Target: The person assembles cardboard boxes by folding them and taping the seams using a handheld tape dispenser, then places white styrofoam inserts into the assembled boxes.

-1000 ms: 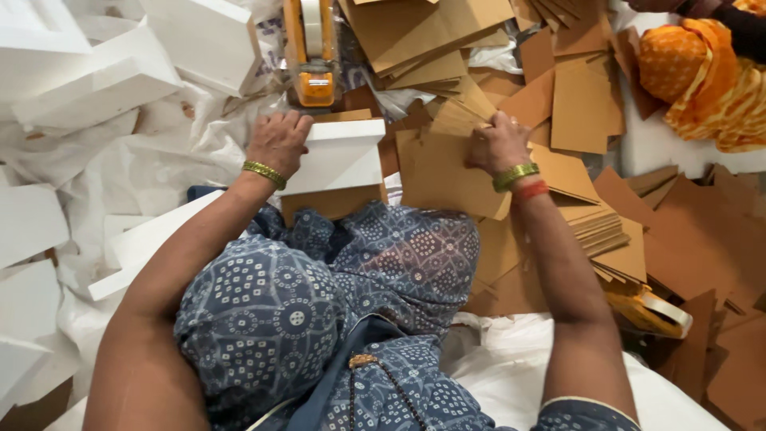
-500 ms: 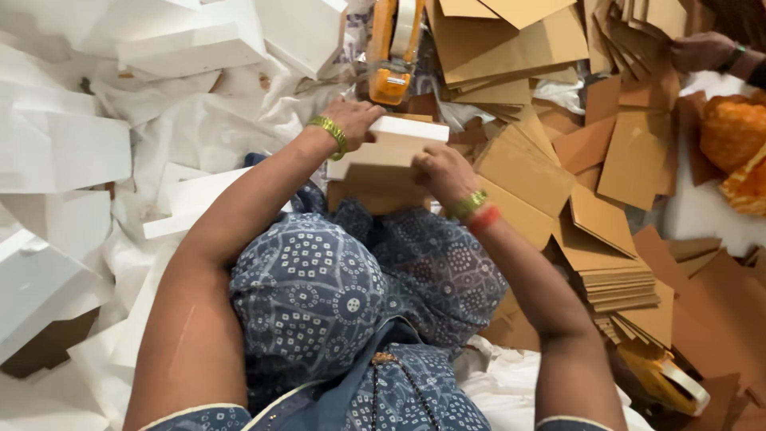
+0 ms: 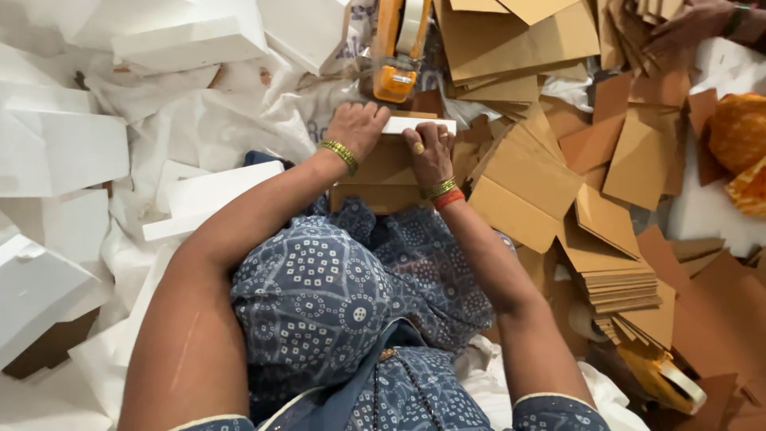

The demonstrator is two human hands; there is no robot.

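Note:
My left hand and my right hand both rest on a brown cardboard piece laid over a white foam block, in front of my knees. The left hand presses the top left of the cardboard, fingers spread. Fingers of the right hand lie flat on the cardboard's right side, just below the foam's exposed white edge. An orange tape dispenser stands just beyond the block.
White foam blocks lie scattered on the left. Flat brown cardboard sheets and a stack of them fill the right. Another person's hand reaches in at top right. A second tape dispenser lies at lower right.
My right hand came from the cardboard sheets on the right with a piece and set it over the white foam block; both hands now lie close together on it.

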